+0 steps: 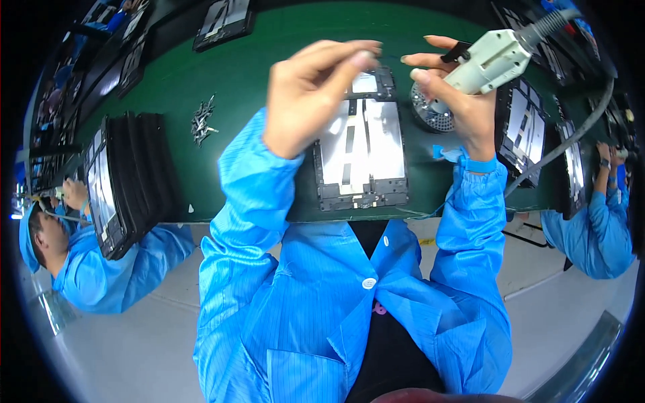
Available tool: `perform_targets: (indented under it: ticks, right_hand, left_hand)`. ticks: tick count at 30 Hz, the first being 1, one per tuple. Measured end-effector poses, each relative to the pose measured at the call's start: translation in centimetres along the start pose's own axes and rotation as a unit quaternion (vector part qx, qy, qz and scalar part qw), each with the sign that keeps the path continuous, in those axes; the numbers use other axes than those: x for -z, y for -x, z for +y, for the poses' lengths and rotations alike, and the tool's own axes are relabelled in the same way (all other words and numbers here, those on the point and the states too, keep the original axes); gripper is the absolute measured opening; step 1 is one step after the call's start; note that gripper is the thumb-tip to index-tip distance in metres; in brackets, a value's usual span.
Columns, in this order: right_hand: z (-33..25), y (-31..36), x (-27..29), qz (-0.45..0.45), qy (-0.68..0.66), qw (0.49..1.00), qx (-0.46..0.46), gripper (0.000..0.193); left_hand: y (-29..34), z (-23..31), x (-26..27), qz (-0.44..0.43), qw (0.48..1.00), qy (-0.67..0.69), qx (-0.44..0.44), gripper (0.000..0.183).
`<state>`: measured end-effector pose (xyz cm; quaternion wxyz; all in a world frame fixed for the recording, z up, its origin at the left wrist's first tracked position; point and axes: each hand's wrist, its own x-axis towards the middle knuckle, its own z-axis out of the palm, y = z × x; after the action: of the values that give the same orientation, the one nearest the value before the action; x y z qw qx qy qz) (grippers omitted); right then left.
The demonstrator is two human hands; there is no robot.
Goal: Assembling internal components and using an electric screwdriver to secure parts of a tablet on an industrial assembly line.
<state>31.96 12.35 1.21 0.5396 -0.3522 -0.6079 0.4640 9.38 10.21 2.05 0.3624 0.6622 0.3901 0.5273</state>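
From where I stand, the left hand is half curled, thumb and forefinger nearly meeting; I can't tell whether anything tiny is pinched there. The right hand has the pale power tool laid across it, thumb against the handle and fingers loosely spread, perhaps keeping it ready without a firm grip. Its cable loops round that hand's outer side, probably to stay off the work. The opened tablet lies flat below and between both hands, presumably for easy reach from either. The left hand hides its upper corner. A round tray sits partly covered by the right hand, its contents unclear, and I can't make out the tool's tip.
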Motion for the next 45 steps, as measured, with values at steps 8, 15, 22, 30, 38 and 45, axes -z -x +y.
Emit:
perform_targets:
  ticks: [8,15,22,30,38,45]
  right_hand:
    - [0.9,-0.4,0.6,0.060,-0.018,0.998,0.015,0.037]
    - [2.0,-0.6,1.9,0.076,0.004,0.996,0.042,0.033]
    - [3.2,-0.6,3.8,0.128,0.021,0.989,0.066,0.032]
    - [3.7,-0.6,7.6,0.104,-0.047,0.992,0.056,0.037]
    - [2.3,-1.5,5.9,0.085,-0.082,0.992,0.043,0.038]
    - [4.2,-1.4,4.7,0.101,-0.035,0.994,0.002,0.018]
  left_hand:
    - [10.3,-9.3,16.3,0.188,0.942,-0.242,0.135,0.021]
    - [5.9,-8.2,11.6,0.090,0.972,-0.187,0.111,0.019]
    - [0.8,-12.2,6.9,0.002,0.970,-0.070,0.234,0.026]
    - [0.7,-13.7,5.9,0.023,0.979,-0.065,0.191,0.023]
    - [1.1,-14.1,6.5,-0.024,0.977,-0.124,0.172,0.026]
    - [1.1,-13.6,5.3,-0.057,0.977,-0.161,0.125,0.022]
